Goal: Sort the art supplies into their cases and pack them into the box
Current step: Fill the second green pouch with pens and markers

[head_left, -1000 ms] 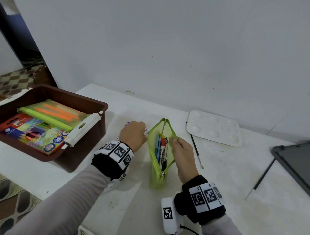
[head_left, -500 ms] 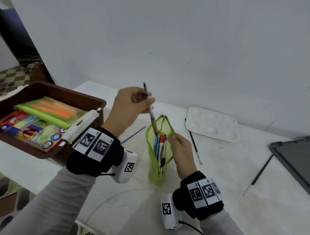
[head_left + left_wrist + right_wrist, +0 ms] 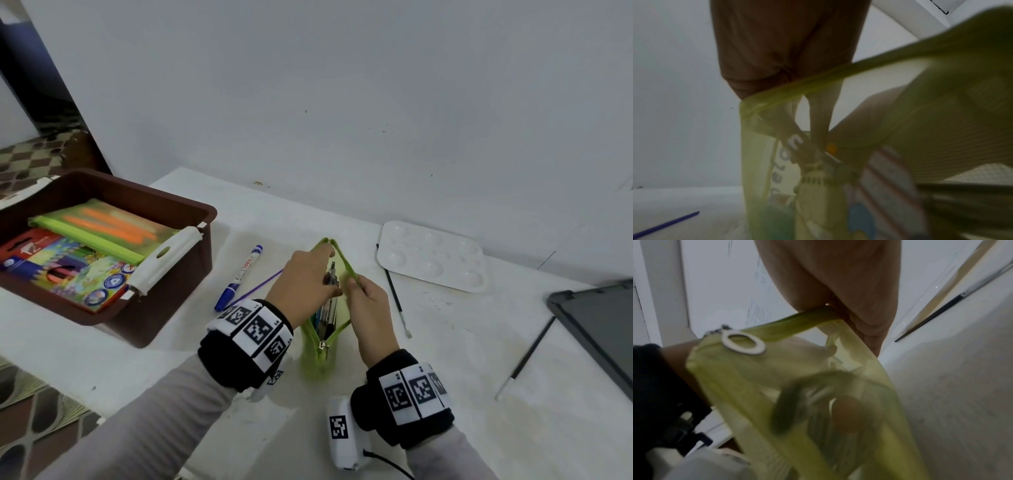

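A green mesh pouch (image 3: pixel 318 356) stands upright on the white table, its zip open and several pens inside. My left hand (image 3: pixel 331 281) is at the pouch's mouth and pinches a dark pen (image 3: pixel 331 274), which is partly down inside. My right hand (image 3: pixel 353 285) pinches the right lip of the opening and holds it apart. In the left wrist view the fingers and the pen (image 3: pixel 797 146) show through the pouch (image 3: pixel 941 113). In the right wrist view the right hand (image 3: pixel 838 313) grips the pouch's green edge (image 3: pixel 797 322). A blue marker (image 3: pixel 239 277) and a purple stick (image 3: pixel 257 289) lie left of the pouch.
A brown box (image 3: pixel 178 205) at the left holds a pack of coloured pencils (image 3: pixel 61 270) and a green case (image 3: pixel 102 233). A white palette (image 3: pixel 431 260) and a thin brush (image 3: pixel 394 294) lie right of the pouch. Another brush (image 3: pixel 527 356) and a dark tray (image 3: pixel 599 325) lie at the far right.
My left hand took a pen off the table, lifted it above the pouch, and has now lowered it into the opening. The right hand has kept its hold on the pouch's lip.
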